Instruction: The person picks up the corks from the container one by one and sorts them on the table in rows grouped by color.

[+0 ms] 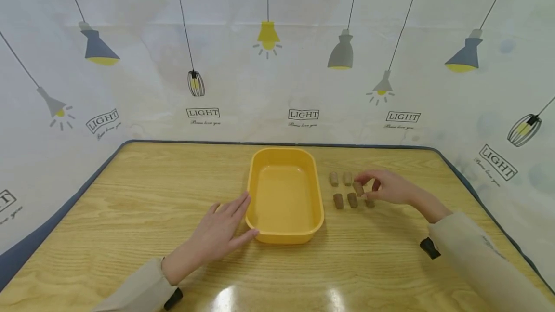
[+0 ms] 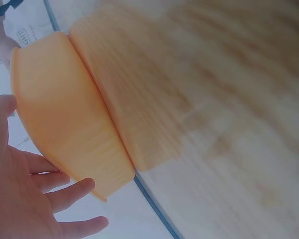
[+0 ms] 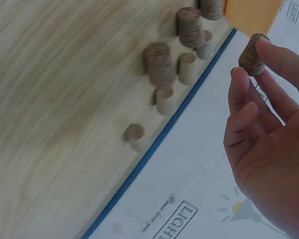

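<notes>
A yellow plastic basin (image 1: 284, 238) sits mid-table. My left hand (image 1: 219, 229) touches its near left side, thumb at the near corner and the other fingers spread along the left rim. The left wrist view shows those fingers (image 2: 72, 195) straight against the basin's outer wall (image 2: 74, 104). To the right of the basin, my right hand (image 1: 390, 187) pinches a brown cork (image 1: 358, 188) between thumb and fingertips. In the right wrist view this held cork (image 3: 251, 56) is clear of the table. Several other corks (image 1: 338, 201) stand in two rows below and beside the right hand, which partly hides one cork (image 1: 369, 203).
The wooden table (image 1: 143, 191) has a dark blue edge strip at the back and sides. Behind it hangs a pale backdrop (image 1: 243, 81) printed with lamps. Black straps (image 1: 430, 248) show at both sleeve cuffs.
</notes>
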The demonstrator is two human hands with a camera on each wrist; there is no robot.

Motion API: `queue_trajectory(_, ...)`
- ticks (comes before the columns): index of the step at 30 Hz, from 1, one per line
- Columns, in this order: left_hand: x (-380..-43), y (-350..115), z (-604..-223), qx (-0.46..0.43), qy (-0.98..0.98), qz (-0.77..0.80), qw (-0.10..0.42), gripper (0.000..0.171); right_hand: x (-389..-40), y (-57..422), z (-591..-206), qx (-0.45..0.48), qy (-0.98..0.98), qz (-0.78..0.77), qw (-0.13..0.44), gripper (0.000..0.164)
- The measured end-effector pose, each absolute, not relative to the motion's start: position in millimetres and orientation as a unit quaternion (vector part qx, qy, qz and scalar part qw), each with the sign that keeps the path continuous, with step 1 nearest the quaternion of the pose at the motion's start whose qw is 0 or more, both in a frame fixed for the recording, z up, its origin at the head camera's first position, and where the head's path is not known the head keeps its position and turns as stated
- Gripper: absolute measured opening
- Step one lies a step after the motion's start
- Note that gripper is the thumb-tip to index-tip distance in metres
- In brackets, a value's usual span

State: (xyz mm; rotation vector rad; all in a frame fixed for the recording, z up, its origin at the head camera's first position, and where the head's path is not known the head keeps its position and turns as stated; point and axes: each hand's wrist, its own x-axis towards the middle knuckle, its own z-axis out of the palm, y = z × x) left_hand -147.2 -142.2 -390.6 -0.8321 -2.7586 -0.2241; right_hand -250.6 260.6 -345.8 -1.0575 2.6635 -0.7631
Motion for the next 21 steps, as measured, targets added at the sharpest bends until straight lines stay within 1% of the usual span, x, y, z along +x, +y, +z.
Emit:
queue_trajectory(11,-147,-142,-391,-0.284,-0.948,-0.075,0.124,0.075,-239,298,-363,-0.323,0.906,-0.264,0.075,0.041)
queue_trajectory(21,-147,-141,-391,-0.284,-0.948,-0.074,0.126,0.075,-239,318,-384,-0.237,0.929,-0.278,0.066,0.043)
